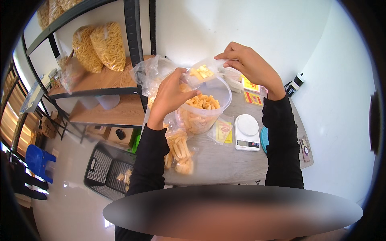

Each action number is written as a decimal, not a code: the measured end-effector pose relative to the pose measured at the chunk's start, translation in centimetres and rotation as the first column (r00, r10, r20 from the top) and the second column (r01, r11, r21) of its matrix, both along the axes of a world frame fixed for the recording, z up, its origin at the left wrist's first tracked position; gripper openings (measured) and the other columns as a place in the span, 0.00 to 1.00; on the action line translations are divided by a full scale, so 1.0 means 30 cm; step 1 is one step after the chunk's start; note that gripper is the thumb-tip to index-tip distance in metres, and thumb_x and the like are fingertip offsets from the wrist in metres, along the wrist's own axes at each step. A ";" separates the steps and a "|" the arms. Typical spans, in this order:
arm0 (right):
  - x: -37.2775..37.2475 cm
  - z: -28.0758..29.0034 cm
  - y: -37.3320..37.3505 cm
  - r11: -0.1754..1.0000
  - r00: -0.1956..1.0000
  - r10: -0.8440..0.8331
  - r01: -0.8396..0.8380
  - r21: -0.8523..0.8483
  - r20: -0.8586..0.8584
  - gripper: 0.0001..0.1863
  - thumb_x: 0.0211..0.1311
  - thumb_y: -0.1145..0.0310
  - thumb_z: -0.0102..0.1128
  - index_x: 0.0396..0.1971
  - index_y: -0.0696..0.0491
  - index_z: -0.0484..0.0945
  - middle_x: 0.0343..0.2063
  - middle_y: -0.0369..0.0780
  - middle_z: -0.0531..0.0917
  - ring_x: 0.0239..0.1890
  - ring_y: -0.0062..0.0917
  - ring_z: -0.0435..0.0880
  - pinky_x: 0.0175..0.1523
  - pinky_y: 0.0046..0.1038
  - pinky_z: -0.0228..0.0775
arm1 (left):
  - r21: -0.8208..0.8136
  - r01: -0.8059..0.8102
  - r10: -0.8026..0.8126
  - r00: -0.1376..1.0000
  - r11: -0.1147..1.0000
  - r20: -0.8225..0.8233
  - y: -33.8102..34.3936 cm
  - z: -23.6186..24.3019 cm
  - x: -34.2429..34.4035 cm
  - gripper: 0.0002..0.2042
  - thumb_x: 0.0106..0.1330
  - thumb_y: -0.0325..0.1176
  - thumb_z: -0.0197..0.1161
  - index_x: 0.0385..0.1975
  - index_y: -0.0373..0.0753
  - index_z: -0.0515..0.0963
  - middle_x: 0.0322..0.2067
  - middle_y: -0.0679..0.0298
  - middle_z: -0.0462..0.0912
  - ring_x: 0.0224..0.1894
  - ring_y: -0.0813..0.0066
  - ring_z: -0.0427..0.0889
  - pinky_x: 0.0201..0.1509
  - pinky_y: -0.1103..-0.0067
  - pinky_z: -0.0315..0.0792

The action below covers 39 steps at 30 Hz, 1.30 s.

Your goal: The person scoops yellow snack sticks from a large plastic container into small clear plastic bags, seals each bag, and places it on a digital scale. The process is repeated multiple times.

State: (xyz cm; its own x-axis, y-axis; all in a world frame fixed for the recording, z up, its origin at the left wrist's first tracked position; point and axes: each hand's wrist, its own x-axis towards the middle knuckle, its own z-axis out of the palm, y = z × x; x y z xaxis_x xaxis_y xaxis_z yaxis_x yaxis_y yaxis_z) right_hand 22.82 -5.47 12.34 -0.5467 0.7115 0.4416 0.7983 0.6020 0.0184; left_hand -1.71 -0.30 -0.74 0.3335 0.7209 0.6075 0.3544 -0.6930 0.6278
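Above a translucent bucket (227,96), a small clear plastic bag (207,83) hangs between my hands with pale yellow snack sticks (202,72) inside. My left hand (169,94) grips the bag's left side, thumb stretched out over the bucket, the other fingers partly hidden. At the bag's upper right, my right hand (251,66) pinches its edge between thumb and fingers. Orange-yellow snack sticks (206,102) partly fill the bucket. Filled clear bags of sticks (177,148) lie just left of the bucket, partly behind my left forearm.
Right of the bucket are a white digital scale (247,130), a flat bag with a yellow label (223,131), yellow-red labels (253,98) and a phone (305,149). A black bottle (296,83) stands by the wall. Shelves (108,76) hold large snack bags; a dark crate (106,170) sits below.
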 end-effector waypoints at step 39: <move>-0.194 -0.342 -0.001 0.985 0.550 -0.060 -0.103 -0.138 -0.833 0.07 0.65 0.75 0.68 0.38 0.58 0.79 0.34 0.36 0.84 0.37 0.18 0.83 0.47 0.21 0.75 | 0.062 -0.029 0.016 0.982 0.998 0.190 -0.053 0.013 0.053 0.34 0.55 0.41 0.80 0.56 0.28 0.71 0.47 0.48 0.82 0.52 0.59 0.82 0.58 0.69 0.74</move>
State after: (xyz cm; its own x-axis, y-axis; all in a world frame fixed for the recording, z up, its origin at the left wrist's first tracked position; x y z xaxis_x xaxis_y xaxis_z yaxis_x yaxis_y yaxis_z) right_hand 16.99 -5.50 2.07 -0.0077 0.8048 0.5935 0.3927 0.5483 -0.7384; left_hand -0.14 -1.90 -0.34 0.1919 0.6844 0.7034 0.2491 -0.7272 0.6396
